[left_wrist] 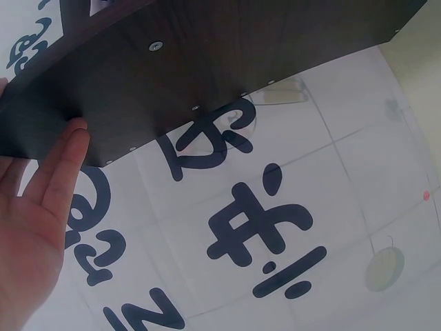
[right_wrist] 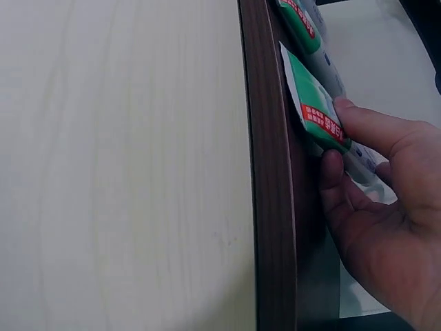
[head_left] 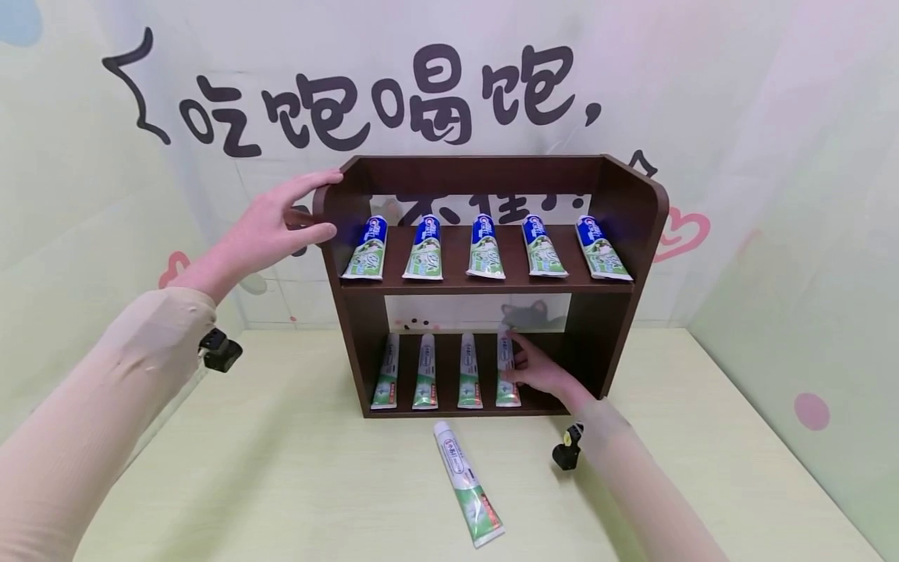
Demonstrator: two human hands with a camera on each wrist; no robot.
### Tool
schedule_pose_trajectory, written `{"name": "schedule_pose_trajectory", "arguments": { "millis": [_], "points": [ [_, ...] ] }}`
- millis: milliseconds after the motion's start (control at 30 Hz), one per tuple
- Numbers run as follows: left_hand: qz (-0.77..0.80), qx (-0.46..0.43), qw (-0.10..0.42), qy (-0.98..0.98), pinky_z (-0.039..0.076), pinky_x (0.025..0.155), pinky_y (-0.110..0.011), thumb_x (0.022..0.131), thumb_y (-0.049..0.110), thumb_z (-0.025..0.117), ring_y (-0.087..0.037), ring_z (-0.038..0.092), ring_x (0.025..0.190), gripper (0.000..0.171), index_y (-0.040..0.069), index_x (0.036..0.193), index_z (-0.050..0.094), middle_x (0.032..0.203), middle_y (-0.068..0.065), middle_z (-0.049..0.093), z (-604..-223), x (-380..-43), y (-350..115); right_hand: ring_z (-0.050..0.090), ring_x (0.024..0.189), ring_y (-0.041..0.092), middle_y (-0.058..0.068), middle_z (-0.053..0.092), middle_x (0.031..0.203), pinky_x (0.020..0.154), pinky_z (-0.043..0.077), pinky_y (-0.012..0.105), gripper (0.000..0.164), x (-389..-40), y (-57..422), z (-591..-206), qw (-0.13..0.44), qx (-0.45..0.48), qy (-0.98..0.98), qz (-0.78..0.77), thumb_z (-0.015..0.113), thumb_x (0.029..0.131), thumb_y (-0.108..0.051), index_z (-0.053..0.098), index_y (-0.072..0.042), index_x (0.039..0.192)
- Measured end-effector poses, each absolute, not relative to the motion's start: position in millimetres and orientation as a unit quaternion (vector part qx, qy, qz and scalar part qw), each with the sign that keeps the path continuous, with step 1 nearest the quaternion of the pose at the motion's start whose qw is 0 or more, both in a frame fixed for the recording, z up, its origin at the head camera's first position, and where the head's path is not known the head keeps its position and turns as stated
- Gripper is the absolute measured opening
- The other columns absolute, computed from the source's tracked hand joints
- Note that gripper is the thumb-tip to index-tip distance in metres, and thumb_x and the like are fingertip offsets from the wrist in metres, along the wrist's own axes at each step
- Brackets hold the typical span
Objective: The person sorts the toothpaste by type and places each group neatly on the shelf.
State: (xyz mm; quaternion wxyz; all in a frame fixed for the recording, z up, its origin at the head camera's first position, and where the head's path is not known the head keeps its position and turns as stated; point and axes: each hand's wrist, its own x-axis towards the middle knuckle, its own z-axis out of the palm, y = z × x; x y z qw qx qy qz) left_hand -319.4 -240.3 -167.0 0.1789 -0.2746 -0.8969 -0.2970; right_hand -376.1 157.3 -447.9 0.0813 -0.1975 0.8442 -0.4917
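A dark brown two-tier shelf (head_left: 485, 287) stands on the table against the wall. My left hand (head_left: 270, 222) grips the upper edge of its left side panel (left_wrist: 207, 62), the thumb on the outer face. On the lower tier my right hand (head_left: 537, 368) pinches a white and green toothpaste tube (right_wrist: 317, 103) between thumb and fingers, at the right end of a row of such tubes. Another tube (right_wrist: 300, 21) lies beside it. One more white and green toothpaste tube (head_left: 468, 484) lies on the table in front of the shelf, cap towards it.
Several blue and green toothpaste tubes (head_left: 485, 248) lie spaced out along the upper tier, caps to the back. The pale wooden table (head_left: 302, 468) runs between printed wall sheets (head_left: 772, 234) on both sides. A small black camera mount (head_left: 567, 446) hangs at my right wrist.
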Motion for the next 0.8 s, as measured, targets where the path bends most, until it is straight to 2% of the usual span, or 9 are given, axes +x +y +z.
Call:
{"name": "schedule_pose_trajectory", "arguments": {
  "millis": [200,400,500,667,800],
  "points": [
    [-0.294,-0.273,0.179,-0.898,0.048,0.078,-0.003,0.094,0.020,0.066,-0.039,0.066,0.113,0.064,0.027,0.152,0.040,0.160,0.004,0.036,-167.2,-320.2,-240.7,0.061,0.099,0.027,0.026,0.057,0.116,0.080,0.056,0.034,0.077,-376.2,159.6,-449.1,0.097,-0.190,0.852,-0.478,0.069,0.091,-0.009,0.026,0.000,0.154],
    [-0.296,-0.273,0.180,-0.898,0.048,0.078,-0.003,0.094,0.019,0.066,-0.040,0.065,0.112,0.064,0.026,0.152,0.040,0.160,0.003,0.036,-165.9,-319.5,-241.0,0.060,0.102,0.028,0.025,0.057,0.117,0.080,0.056,0.033,0.077,-374.3,157.0,-448.0,0.083,-0.178,0.861,-0.470,0.070,0.090,-0.010,0.027,-0.003,0.154],
    [-0.292,-0.273,0.182,-0.898,0.049,0.077,-0.004,0.094,0.019,0.066,-0.040,0.066,0.111,0.063,0.026,0.151,0.040,0.160,0.003,0.037,-165.5,-319.2,-241.4,0.061,0.095,0.025,0.023,0.058,0.113,0.077,0.055,0.032,0.076,-372.7,154.8,-446.3,0.076,-0.177,0.864,-0.465,0.069,0.090,-0.010,0.029,-0.005,0.154],
    [-0.287,-0.277,0.183,-0.899,0.049,0.077,-0.004,0.094,0.020,0.067,-0.039,0.067,0.110,0.063,0.025,0.151,0.041,0.159,0.002,0.038,-166.3,-320.0,-241.4,0.058,0.075,0.018,0.016,0.060,0.096,0.071,0.051,0.029,0.068,-371.0,154.2,-443.6,0.090,-0.175,0.869,-0.453,0.067,0.091,-0.009,0.037,-0.007,0.152],
    [-0.288,-0.281,0.185,-0.896,0.047,0.079,-0.002,0.094,0.019,0.067,-0.039,0.067,0.111,0.063,0.024,0.151,0.041,0.159,0.001,0.038,-166.3,-321.0,-241.7,0.056,0.071,0.017,0.017,0.060,0.098,0.067,0.051,0.027,0.066,-371.3,155.2,-441.0,0.095,-0.174,0.870,-0.452,0.067,0.091,-0.009,0.039,-0.005,0.151]
  ]
}}
